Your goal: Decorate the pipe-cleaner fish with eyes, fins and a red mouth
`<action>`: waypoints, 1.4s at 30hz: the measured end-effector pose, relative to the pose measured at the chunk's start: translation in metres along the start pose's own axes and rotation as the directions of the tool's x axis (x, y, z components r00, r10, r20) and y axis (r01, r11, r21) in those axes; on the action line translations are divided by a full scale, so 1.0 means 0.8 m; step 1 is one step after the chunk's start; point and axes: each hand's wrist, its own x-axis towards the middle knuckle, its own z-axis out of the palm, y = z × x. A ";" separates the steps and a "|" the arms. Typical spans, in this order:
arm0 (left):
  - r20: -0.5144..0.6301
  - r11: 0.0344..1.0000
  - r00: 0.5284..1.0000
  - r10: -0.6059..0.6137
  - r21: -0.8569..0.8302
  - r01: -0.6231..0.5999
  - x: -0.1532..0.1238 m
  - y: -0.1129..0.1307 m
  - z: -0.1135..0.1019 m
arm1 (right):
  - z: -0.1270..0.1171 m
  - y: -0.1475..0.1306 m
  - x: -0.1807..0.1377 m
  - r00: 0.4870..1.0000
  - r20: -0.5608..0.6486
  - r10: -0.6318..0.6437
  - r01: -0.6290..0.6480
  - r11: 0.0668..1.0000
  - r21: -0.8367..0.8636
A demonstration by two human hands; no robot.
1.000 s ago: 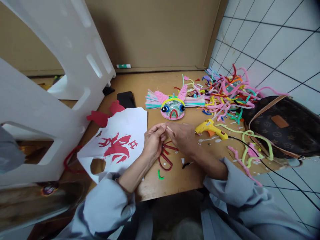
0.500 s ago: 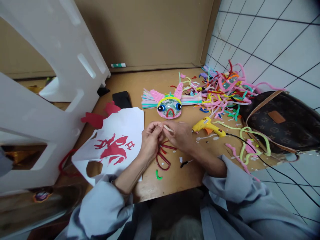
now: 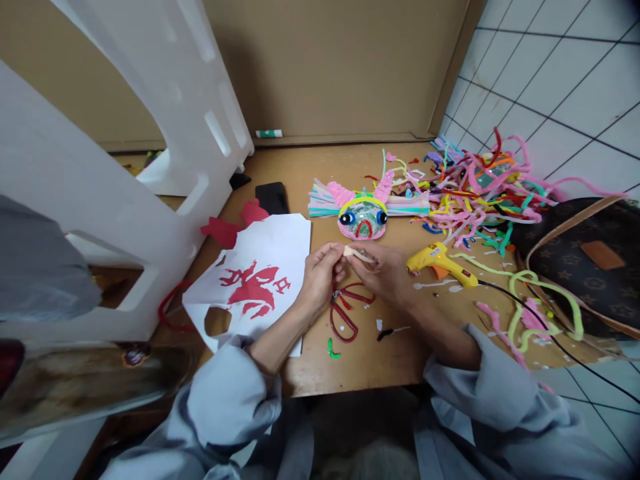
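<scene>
My left hand (image 3: 319, 275) and my right hand (image 3: 387, 272) meet over the table, fingertips pinched together. Between them is a short pale cream strip (image 3: 361, 256), apparently a pipe cleaner, its left end bunched or coiled at the left fingertips and its tail running under the right thumb. Just below the hands lie red-handled scissors (image 3: 354, 333), their blades mostly hidden. Behind the hands stands a fish-like face (image 3: 364, 225) with googly eyes, a red mouth, pink ears and bundles of pastel pipe cleaners (image 3: 323, 203) to either side. A yellow glue gun (image 3: 443, 263) lies right of my right hand.
White paper (image 3: 295, 250) with a red cut-out design lies left, beside a black phone (image 3: 271, 198). Tangled pipe cleaners (image 3: 505, 180) pile up back right, near a brown bag (image 3: 590, 267). A black cord (image 3: 530, 307) crosses the right side. A white plastic panel (image 3: 227, 87) rises left.
The view has shifted, so the table appears farther right. Both hands stay together on the pale strip, whose bunched left end now shows more clearly. A grey sleeve-like shape shows more at far left.
</scene>
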 end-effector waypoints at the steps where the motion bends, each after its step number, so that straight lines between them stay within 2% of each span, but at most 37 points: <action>1: -0.005 1.000 1.000 -0.005 0.003 0.005 0.002 0.002 -0.002 | 0.000 -0.001 0.000 1.000 -0.006 0.000 0.000 1.000 0.028; 4: 0.018 0.998 0.999 -0.031 0.053 0.030 0.010 0.011 -0.010 | -0.001 -0.004 0.002 1.000 -0.016 -0.001 0.002 0.997 0.081; 10: 0.210 0.971 0.963 -0.171 0.201 0.128 0.017 0.032 -0.023 | -0.002 -0.005 0.004 1.000 -0.012 -0.011 0.013 0.990 0.139; 15: 0.224 0.966 0.959 -0.174 0.227 0.123 0.015 0.034 -0.022 | -0.006 -0.005 0.005 0.999 0.046 -0.026 0.019 0.989 0.149; 22: 0.163 0.983 0.981 -0.100 0.166 0.073 0.014 0.030 -0.020 | -0.023 0.000 0.012 0.996 0.091 -0.020 0.013 0.997 0.074; 28: 0.128 0.994 0.990 -0.060 0.103 0.047 0.014 0.025 -0.018 | -0.019 0.001 0.006 0.986 0.045 -0.159 0.165 0.957 -0.239; 31: 0.062 0.998 0.997 -0.050 0.027 0.048 0.012 0.020 -0.012 | -0.011 -0.003 -0.001 0.977 0.039 -0.209 0.210 0.919 -0.334; 38: -0.075 0.996 0.997 -0.032 -0.087 0.025 0.004 0.004 0.000 | 0.003 -0.011 -0.007 0.974 -0.043 -0.222 0.189 0.904 -0.384; 42: -0.107 0.992 0.994 -0.038 -0.121 0.025 -0.001 -0.001 0.004 | 0.006 -0.012 -0.011 0.978 -0.034 -0.208 0.176 0.894 -0.412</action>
